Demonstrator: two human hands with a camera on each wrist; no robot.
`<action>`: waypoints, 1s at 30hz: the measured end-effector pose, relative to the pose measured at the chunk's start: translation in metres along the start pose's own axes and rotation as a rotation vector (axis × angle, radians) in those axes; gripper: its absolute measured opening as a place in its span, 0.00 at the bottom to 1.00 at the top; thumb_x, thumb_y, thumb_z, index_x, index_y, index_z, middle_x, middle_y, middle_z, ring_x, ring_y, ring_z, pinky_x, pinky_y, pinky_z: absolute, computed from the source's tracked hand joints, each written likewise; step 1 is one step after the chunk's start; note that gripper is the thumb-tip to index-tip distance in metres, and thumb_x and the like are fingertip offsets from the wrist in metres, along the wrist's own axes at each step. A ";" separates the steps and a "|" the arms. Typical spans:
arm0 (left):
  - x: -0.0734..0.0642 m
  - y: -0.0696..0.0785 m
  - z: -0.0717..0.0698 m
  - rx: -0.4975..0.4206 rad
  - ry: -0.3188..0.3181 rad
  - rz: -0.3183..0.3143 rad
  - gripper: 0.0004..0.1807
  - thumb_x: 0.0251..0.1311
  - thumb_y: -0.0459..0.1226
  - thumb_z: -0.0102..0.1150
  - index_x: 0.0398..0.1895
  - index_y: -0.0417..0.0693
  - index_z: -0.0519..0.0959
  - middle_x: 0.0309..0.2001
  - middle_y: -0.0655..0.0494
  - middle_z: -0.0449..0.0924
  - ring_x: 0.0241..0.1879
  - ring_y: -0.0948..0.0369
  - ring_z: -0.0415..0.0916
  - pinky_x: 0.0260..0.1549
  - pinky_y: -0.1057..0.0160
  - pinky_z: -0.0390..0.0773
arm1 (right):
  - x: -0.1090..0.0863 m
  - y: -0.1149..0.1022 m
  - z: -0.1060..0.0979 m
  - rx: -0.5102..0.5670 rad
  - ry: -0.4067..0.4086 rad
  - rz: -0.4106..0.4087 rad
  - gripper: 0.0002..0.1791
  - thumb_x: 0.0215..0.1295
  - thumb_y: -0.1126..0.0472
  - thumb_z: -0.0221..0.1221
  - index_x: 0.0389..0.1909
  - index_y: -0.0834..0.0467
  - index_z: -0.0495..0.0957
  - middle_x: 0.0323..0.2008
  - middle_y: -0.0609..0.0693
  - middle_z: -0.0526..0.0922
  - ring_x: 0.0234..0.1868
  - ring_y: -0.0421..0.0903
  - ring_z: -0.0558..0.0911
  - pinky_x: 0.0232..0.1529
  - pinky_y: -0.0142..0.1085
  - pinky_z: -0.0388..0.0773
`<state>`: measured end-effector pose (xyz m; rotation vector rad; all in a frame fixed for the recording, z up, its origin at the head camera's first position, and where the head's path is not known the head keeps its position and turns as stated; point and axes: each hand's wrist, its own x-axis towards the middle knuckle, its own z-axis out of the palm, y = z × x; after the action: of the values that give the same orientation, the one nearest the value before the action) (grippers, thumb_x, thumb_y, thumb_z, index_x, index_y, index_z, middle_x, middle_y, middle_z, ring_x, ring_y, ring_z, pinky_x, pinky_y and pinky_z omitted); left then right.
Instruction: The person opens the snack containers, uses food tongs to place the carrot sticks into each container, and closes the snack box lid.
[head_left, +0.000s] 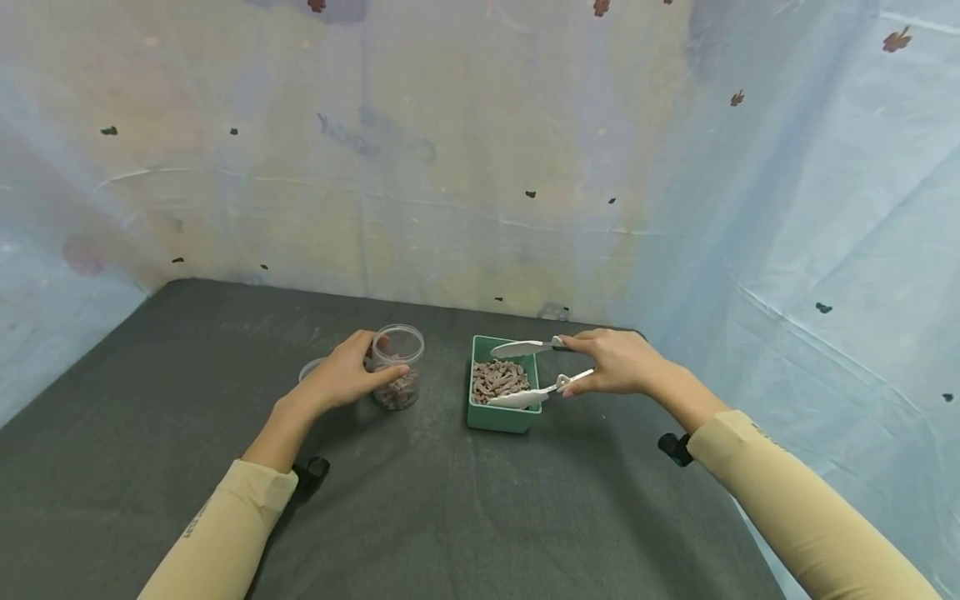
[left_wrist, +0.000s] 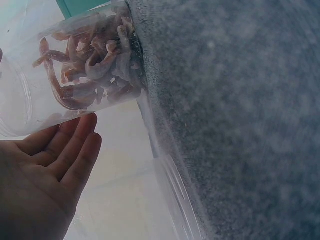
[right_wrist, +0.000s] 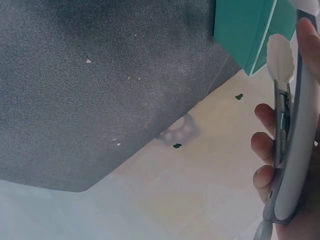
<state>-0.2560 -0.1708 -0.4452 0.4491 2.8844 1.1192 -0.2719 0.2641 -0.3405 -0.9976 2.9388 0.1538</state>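
Note:
My left hand (head_left: 341, 375) holds an upright clear plastic jar (head_left: 397, 379), thumb on the near side and fingers on the far side. Brownish dried strips (left_wrist: 95, 65) fill the lower part of the jar in the left wrist view. My right hand (head_left: 615, 361) grips a pair of tongs (head_left: 520, 399) with pale, scalloped tips spread apart. Those tips stand over a green rectangular box (head_left: 495, 420), one towards its far side and one towards its near side. More of the brownish strips (head_left: 497, 379) lie inside the box. Nothing is visibly pinched between the tips.
A clear round plastic piece (head_left: 309, 367), perhaps a lid or container, lies behind the left hand, partly hidden. Dark grey cloth (head_left: 420, 517) covers the table. A patterned plastic sheet (head_left: 450, 167) hangs behind the table and at its sides. Small crumbs (right_wrist: 89, 61) dot the cloth.

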 end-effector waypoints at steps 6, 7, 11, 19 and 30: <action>0.000 -0.001 0.001 -0.003 0.000 0.003 0.46 0.67 0.66 0.60 0.69 0.36 0.68 0.61 0.39 0.71 0.57 0.44 0.73 0.50 0.41 0.77 | 0.004 -0.003 -0.002 -0.030 -0.055 0.000 0.53 0.57 0.31 0.71 0.77 0.55 0.68 0.68 0.59 0.77 0.66 0.61 0.78 0.46 0.55 0.83; 0.000 -0.001 0.001 -0.003 0.001 0.002 0.46 0.67 0.66 0.60 0.69 0.36 0.68 0.61 0.39 0.71 0.57 0.44 0.73 0.50 0.41 0.77 | 0.005 -0.003 -0.002 -0.034 -0.065 -0.002 0.53 0.58 0.30 0.70 0.77 0.55 0.68 0.68 0.59 0.77 0.66 0.61 0.78 0.46 0.55 0.83; 0.000 0.001 0.001 -0.003 0.000 0.006 0.45 0.68 0.65 0.60 0.68 0.36 0.68 0.60 0.39 0.71 0.57 0.44 0.74 0.50 0.42 0.77 | 0.010 -0.003 -0.005 -0.033 -0.112 0.002 0.53 0.59 0.30 0.69 0.78 0.56 0.66 0.69 0.61 0.76 0.66 0.63 0.77 0.50 0.57 0.82; 0.000 0.000 0.000 -0.006 0.000 0.008 0.43 0.68 0.64 0.60 0.67 0.36 0.68 0.59 0.39 0.71 0.56 0.45 0.74 0.49 0.42 0.77 | 0.021 -0.007 -0.012 -0.061 -0.216 0.019 0.55 0.61 0.29 0.66 0.80 0.56 0.62 0.70 0.64 0.73 0.67 0.65 0.76 0.54 0.60 0.80; -0.001 0.003 -0.001 -0.022 0.000 0.021 0.42 0.69 0.63 0.60 0.66 0.36 0.69 0.58 0.39 0.72 0.54 0.45 0.74 0.48 0.43 0.77 | 0.031 -0.009 -0.015 -0.071 -0.266 0.000 0.54 0.62 0.31 0.67 0.80 0.57 0.62 0.70 0.63 0.74 0.66 0.63 0.76 0.61 0.60 0.76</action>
<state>-0.2550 -0.1699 -0.4427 0.4799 2.8709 1.1525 -0.2911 0.2369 -0.3287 -0.9064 2.7087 0.3626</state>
